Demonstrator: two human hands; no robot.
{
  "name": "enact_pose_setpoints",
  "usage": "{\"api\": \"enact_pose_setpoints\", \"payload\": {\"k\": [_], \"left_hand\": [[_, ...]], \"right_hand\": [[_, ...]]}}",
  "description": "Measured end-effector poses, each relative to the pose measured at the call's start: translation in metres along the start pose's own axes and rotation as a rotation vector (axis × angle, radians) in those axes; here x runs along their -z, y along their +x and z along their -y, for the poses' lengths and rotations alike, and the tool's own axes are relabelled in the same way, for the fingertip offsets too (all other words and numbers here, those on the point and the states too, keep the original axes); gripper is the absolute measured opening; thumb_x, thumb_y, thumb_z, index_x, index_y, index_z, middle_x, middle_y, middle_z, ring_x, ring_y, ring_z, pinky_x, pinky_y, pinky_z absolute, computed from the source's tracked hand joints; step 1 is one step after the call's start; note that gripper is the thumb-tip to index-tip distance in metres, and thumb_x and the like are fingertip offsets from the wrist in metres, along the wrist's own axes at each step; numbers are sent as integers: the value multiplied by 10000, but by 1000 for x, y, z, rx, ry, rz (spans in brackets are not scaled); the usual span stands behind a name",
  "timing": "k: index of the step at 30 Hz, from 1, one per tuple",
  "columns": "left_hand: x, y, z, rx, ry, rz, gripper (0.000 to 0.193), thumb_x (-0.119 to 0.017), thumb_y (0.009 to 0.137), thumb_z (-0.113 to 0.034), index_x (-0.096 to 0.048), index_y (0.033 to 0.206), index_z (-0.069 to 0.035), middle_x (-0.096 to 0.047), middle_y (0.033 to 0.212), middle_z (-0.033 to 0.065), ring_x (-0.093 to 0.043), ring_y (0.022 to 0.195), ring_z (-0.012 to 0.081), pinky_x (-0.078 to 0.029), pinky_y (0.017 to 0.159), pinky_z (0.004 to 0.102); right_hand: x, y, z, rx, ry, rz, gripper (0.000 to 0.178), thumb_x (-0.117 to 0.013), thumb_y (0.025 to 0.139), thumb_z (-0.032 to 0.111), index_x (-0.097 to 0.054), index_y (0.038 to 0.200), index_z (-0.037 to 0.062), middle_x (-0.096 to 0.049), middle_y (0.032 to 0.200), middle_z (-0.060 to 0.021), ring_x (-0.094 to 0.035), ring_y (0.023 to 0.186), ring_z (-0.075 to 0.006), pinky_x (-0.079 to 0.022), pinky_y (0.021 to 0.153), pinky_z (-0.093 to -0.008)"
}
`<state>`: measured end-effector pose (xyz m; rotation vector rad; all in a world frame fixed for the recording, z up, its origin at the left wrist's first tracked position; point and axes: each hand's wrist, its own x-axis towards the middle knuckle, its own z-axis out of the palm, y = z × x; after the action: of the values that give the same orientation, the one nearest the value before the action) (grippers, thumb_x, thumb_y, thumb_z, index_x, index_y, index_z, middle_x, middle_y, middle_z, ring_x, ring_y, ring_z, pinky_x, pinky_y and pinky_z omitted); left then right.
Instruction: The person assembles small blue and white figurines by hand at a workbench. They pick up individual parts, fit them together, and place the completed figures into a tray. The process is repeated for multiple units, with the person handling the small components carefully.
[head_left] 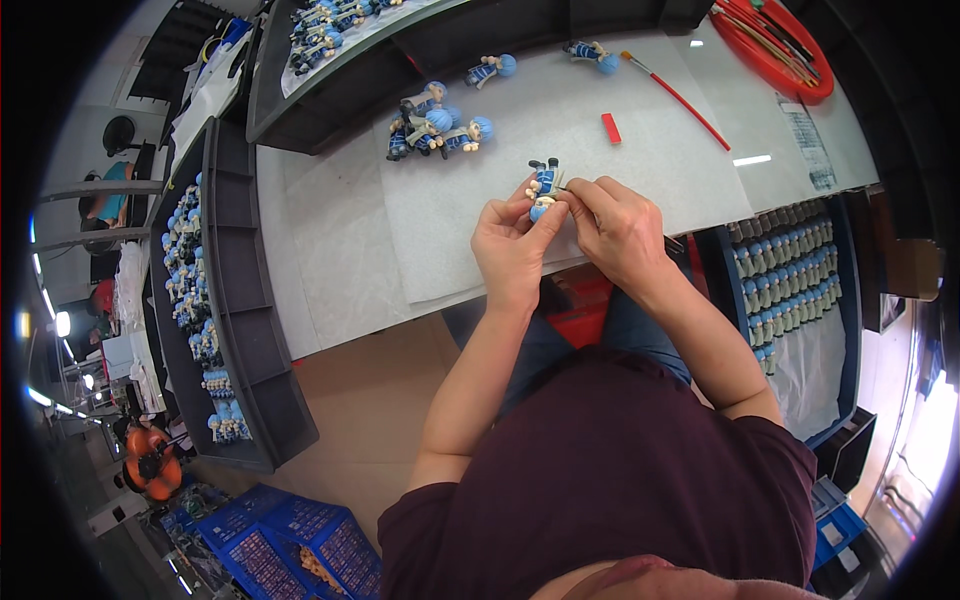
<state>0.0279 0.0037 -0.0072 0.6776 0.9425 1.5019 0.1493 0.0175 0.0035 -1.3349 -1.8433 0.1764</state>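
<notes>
Over the white sheet point(450, 240) on the table, my left hand point(507, 250) grips a small doll figurine point(544, 183) between thumb and fingers. The figurine has light blue hair, a blue-and-white outfit and dark shoes, and its feet point away from me. My right hand point(622, 228) is closed in a pinch at the figurine's right side. A thin sliver shows at its fingertips, too small to name. Several similar figurines point(436, 125) lie in a pile farther left, with two more figurines point(490, 70) near the back.
A red block point(611, 128) and a red-handled paintbrush point(680, 103) lie beyond my hands. A red dish point(775, 45) holds brushes at the far right. Dark trays point(235, 300) of figurines stand left and at the back; a figurine-filled bin point(850, 330) sits to the right.
</notes>
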Motion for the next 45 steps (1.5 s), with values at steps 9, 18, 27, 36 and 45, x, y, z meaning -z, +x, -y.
{"api": "enact_pose_setpoints", "payload": {"k": [9, 18, 27, 36, 45], "left_hand": [[0, 0, 0, 1, 9, -6, 251, -663, 724, 101, -480, 854, -10, -485, 1194, 235, -580, 908, 162, -500, 799, 246], [2, 0, 2, -14, -11, -4, 252, -664, 723, 104, -481, 851, -12, -492, 1187, 234, -580, 914, 164, -496, 804, 246], [0, 0, 1, -28, -3, 7, 240, -656, 726, 108, -485, 852, -4, -491, 1191, 241, -588, 892, 161, -503, 786, 244], [2, 0, 2, -29, -15, 3, 244, -664, 723, 101, -487, 852, -8, -492, 1189, 239, -585, 896, 159, -500, 787, 242], [3, 0, 0, -10, -28, 42, 237, -644, 730, 113, -481, 838, -20, -485, 1193, 246, -594, 913, 184, -503, 805, 260]], "right_hand": [[-2, -1, 0, 43, -49, -35, 68, -624, 766, 146, -591, 763, 86, -512, 604, -49, -555, 525, -217, -427, 424, -332], [-1, -1, 0, 62, -33, -31, 79, -627, 759, 142, -574, 750, 84, -504, 610, -47, -551, 537, -214, -425, 433, -336], [-1, -1, 2, -8, -13, -1, 77, -631, 752, 66, -638, 828, 64, -549, 616, -61, -547, 508, -223, -420, 447, -320], [0, 0, 1, 23, 16, -3, 62, -621, 769, 121, -622, 801, 69, -545, 623, -68, -563, 529, -244, -436, 451, -335], [15, 16, 4, -147, 183, 69, 101, -611, 780, 115, -612, 836, 32, -596, 707, -110, -587, 597, -280, -456, 516, -370]]}}
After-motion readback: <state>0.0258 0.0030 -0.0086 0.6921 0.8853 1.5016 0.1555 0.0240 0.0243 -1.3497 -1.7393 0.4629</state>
